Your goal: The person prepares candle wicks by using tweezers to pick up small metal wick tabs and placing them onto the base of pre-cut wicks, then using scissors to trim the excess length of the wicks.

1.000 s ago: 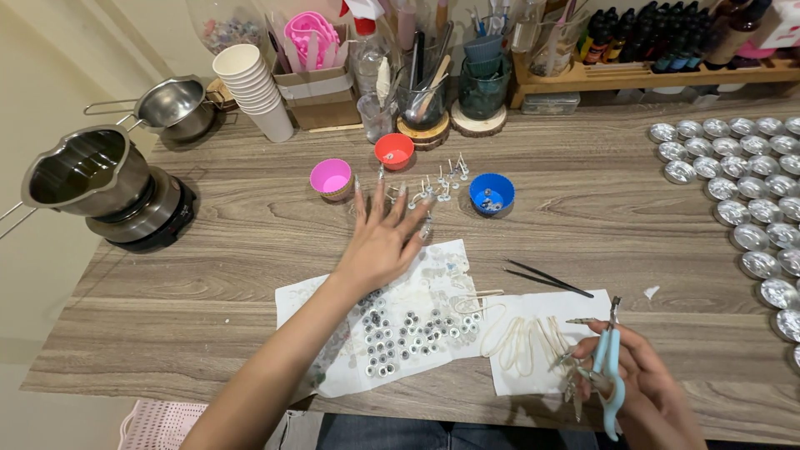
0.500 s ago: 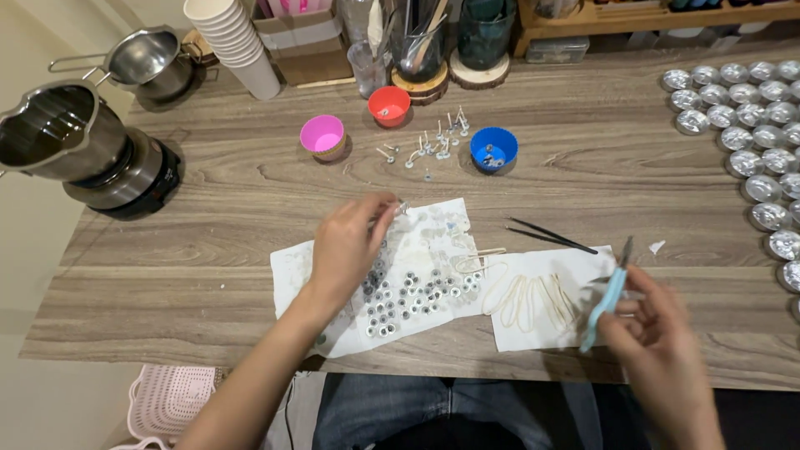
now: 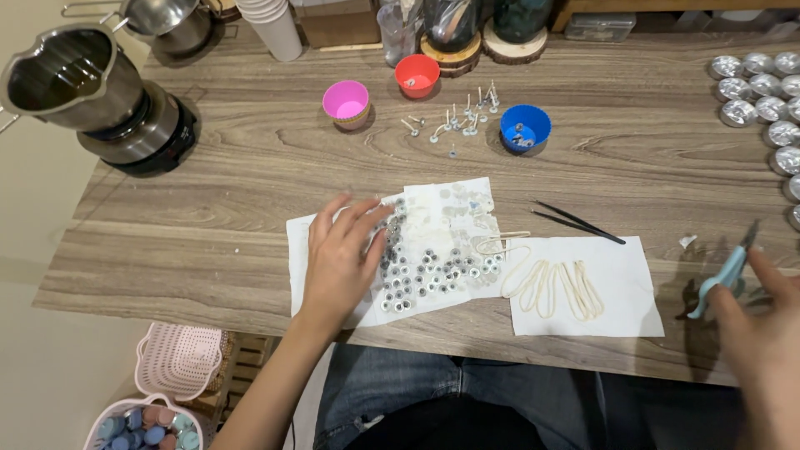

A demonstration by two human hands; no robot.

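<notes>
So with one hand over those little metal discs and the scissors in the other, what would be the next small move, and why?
Probably pinching up one disc. The left hand lies flat on the paper sheet, fingers right at the cluster of small metal discs, holding nothing that shows. The right hand holds the light blue scissors off to the side, away from the loops of pale string.

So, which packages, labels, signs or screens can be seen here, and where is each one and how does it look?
Cardboard box: far edge of the table, beside the stack of paper cups; brown, rectangular, cut off by the top of the picture.
Clear plastic box: far edge, right of the middle, under a wooden shelf; low, rectangular, see-through.
Labels, signs, screens: none that show.
</notes>
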